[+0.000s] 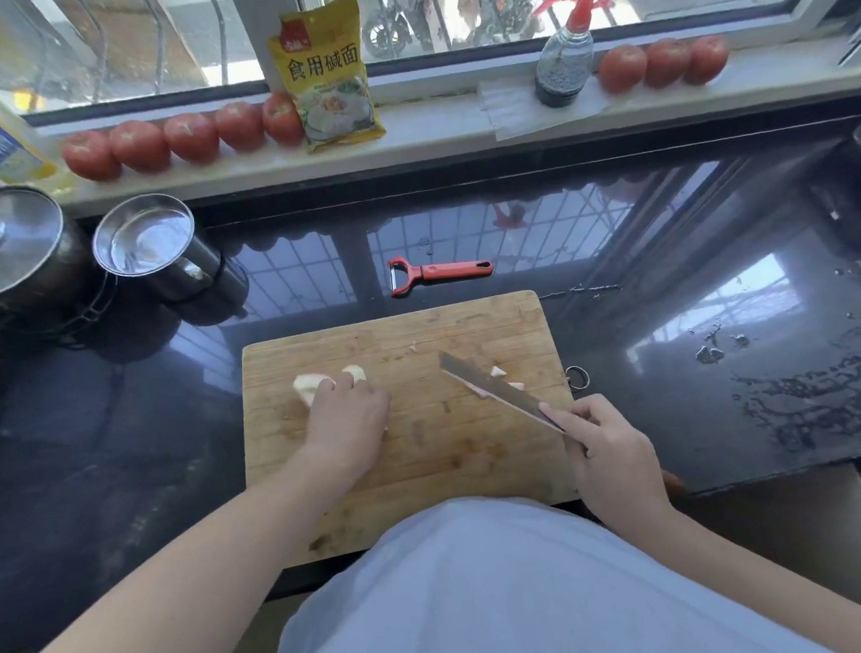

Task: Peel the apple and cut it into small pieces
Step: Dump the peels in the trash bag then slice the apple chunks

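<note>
A wooden cutting board (428,460) lies on the dark counter in front of me. My left hand (345,415) rests on pale peeled apple pieces (307,385) at the board's left; another piece (354,371) shows past my fingertips. My right hand (608,451) grips a knife (495,390), the blade angled up-left above the board. Small apple bits (498,371) lie next to the blade. A red peeler (434,272) lies on the counter behind the board.
Two metal pots (149,245) stand at the back left. Tomatoes (187,136), a yellow packet (328,71) and a spray bottle (564,53) line the windowsill. Water drops (809,389) spread over the counter (676,338) at the right.
</note>
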Motion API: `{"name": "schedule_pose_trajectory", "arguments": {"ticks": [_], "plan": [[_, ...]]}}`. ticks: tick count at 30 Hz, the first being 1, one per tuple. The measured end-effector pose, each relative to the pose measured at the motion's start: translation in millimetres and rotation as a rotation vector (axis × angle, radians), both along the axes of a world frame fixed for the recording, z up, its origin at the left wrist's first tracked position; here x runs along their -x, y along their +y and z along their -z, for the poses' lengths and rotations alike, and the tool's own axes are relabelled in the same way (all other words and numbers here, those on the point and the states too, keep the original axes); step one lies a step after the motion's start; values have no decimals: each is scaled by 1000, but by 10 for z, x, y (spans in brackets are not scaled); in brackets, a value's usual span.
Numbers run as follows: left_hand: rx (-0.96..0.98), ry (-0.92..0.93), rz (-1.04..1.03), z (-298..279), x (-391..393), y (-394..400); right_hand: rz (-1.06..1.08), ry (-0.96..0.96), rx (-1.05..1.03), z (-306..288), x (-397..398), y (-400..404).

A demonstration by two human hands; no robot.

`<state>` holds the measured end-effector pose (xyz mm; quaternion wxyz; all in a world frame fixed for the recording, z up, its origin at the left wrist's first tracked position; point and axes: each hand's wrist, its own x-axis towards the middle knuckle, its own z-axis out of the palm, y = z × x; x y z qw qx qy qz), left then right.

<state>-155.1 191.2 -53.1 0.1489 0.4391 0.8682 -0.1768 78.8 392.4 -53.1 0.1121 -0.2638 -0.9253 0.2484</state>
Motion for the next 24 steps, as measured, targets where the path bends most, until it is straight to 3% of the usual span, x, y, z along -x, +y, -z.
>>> {"name": "schedule_pose_trajectory", "arguments": {"ticks": [4, 8, 12, 15, 24], "plan": [[-117, -43, -62, -80, -18, 79, 48, 9, 28, -14, 42, 0], [-369, -258, -322, -28, -184, 194, 97, -11, 64, -17, 58, -58], [-519, -247, -420, 44, -45, 388, 123, -32, 111, -71, 42, -97], [-496, -296, -470, 89, 244, 565, 140, -26, 150, -127, 63, -87], [-350, -351, -327, 120, 506, 822, 226, -26, 189, -223, -68, -64]]}}
